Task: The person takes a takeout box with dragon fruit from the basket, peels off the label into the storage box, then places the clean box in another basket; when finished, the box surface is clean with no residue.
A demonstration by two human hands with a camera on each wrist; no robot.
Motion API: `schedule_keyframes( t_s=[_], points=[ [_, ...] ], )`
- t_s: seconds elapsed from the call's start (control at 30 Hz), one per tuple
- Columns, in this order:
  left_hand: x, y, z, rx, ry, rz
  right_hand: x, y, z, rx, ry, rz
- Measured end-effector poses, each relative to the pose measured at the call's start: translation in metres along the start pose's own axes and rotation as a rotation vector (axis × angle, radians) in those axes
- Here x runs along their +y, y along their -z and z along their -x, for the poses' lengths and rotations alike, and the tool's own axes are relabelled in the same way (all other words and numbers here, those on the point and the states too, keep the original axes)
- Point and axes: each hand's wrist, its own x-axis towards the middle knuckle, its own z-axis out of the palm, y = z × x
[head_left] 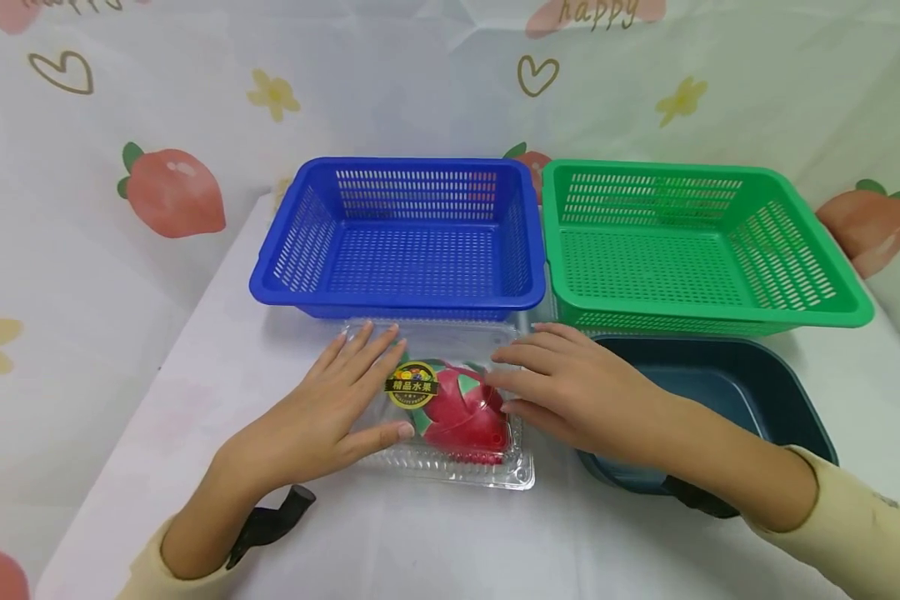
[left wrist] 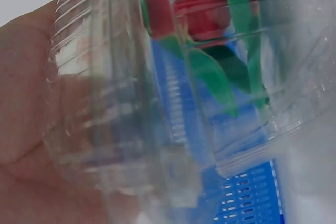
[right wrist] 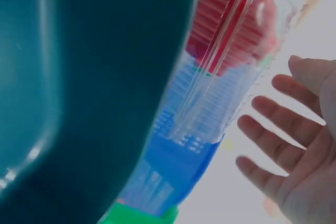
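A clear plastic fruit box (head_left: 450,473), its lid down, lies on the white-covered table. Through it shows a red fruit with green scales (head_left: 457,412), like a dragon fruit, and a round black-and-yellow sticker (head_left: 411,385) is on the lid. My left hand (head_left: 333,408) lies over the box's left side with straight, spread fingers; in the left wrist view its palm is close against the ridged plastic (left wrist: 105,103). Over the box's right edge reaches my right hand (head_left: 577,387), its fingers loosely extended. In the right wrist view this hand (right wrist: 299,140) has nothing between its fingers.
Behind the box stands a blue basket (head_left: 397,304), with a green basket (head_left: 705,315) to its right. A dark teal basin (head_left: 787,392) sits under my right forearm, close to the box. A printed cloth (head_left: 420,92) hangs behind the table.
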Motion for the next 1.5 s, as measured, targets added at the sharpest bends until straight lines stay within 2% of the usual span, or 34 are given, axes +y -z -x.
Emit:
schedule_keyframes(
  t_s=[0.2,0.37,0.47,0.63,0.87,1.07,1.17,1.3,1.5],
  points=[
    [-0.003,-0.004,0.0,0.034,-0.024,0.009,0.0,-0.002,-0.033,-0.058,0.199,0.192],
    [-0.004,-0.006,-0.001,0.062,-0.044,0.015,-0.001,-0.004,-0.053,-0.08,0.402,0.403],
    [-0.003,-0.007,-0.001,0.07,-0.048,0.015,-0.004,-0.004,-0.062,-0.093,0.477,0.476],
    [-0.003,-0.007,-0.002,0.082,-0.059,0.007,-0.005,-0.002,-0.07,-0.123,0.528,0.511],
    [-0.004,-0.006,-0.001,0.07,-0.042,0.001,-0.003,-0.006,-0.078,-0.108,0.637,0.55],
    [-0.004,-0.01,-0.001,0.08,-0.047,0.018,-0.003,-0.005,-0.081,-0.165,0.706,0.57],
    [-0.005,-0.011,0.0,0.078,-0.041,0.018,-0.004,-0.006,-0.082,-0.149,0.739,0.584],
    [-0.006,-0.011,0.003,0.087,-0.043,0.01,-0.006,-0.01,-0.084,-0.113,0.746,0.595],
    [-0.007,-0.01,0.003,0.096,-0.053,0.014,-0.004,-0.008,-0.085,-0.104,0.736,0.577]
  ],
)
